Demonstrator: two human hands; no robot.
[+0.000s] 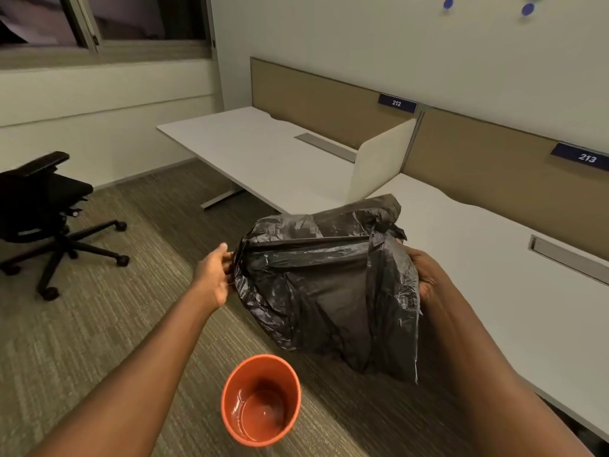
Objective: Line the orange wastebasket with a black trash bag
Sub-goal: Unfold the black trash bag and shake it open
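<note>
The bin [261,400] stands bare on the floor — no liner yet; the left hand [215,275] and right hand [425,275] each grip the bag [329,291], held crumpled above it — opening and fitting remain.

White numerals on blue partition plates — "212" sign [397,103], "213" sign [582,156]

The trash bag [329,285] is glossy black. The wastebasket [261,400] is orange inside and out. The carpet [99,324] shows grey-brown streaked stripes. The desks [257,153] are white, their back panels [329,103] tan, with navy number plates [397,103]. The office chair [43,206] is black.
</note>
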